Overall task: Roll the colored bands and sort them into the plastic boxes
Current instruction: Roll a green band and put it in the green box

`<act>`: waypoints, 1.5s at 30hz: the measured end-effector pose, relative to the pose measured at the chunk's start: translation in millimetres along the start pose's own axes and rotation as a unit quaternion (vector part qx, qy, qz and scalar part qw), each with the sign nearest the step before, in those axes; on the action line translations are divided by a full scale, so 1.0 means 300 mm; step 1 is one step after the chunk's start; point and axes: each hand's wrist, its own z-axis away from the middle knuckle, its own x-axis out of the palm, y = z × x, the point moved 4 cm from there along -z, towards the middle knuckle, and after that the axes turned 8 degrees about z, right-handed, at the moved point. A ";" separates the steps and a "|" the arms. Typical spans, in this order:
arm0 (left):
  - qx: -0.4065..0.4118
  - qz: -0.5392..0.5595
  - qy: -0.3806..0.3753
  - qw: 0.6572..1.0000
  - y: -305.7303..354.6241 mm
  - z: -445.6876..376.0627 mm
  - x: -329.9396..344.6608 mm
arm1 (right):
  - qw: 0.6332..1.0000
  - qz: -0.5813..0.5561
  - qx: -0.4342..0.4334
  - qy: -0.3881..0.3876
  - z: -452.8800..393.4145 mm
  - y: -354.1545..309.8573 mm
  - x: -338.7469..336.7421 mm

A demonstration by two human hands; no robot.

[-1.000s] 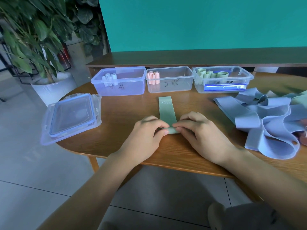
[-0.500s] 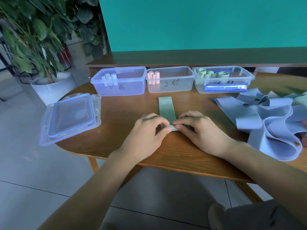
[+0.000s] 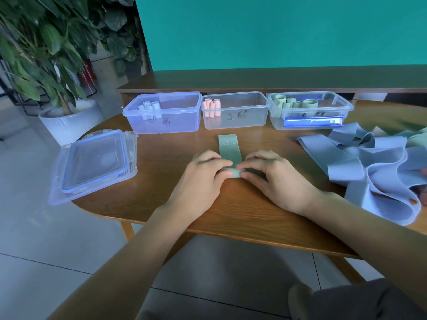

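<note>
- The left hand (image 3: 203,179) and right hand (image 3: 275,179) both pinch the near end of the green band (image 3: 228,148) on the table (image 3: 231,204); since a second ago the roll has grown and moved farther from the near edge.
- Less flat band remains, so rolling looks about halfway.
- Right, a heap of blue bands (image 3: 374,167) waits.
- Farthest, the right box (image 3: 309,112) holds green rolls, its likely destination.

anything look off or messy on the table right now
Mostly tidy. The one mess is the pile of unrolled blue bands tangled at the table's right edge. A box lid hangs partly over the left edge. Both hands, left hand and right hand, are rolling the green band.
</note>
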 end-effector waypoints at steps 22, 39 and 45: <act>-0.018 -0.023 -0.025 0.999 -0.035 -0.050 0.030 | 0.999 0.009 0.027 -0.019 -0.063 0.048 0.028; -0.034 0.020 -0.037 0.999 -0.072 -0.112 0.053 | 1.000 0.012 0.022 0.006 -0.106 0.053 0.036; -0.033 -0.012 -0.045 0.998 -0.079 -0.126 0.068 | 0.998 0.007 0.057 -0.031 -0.132 0.078 0.060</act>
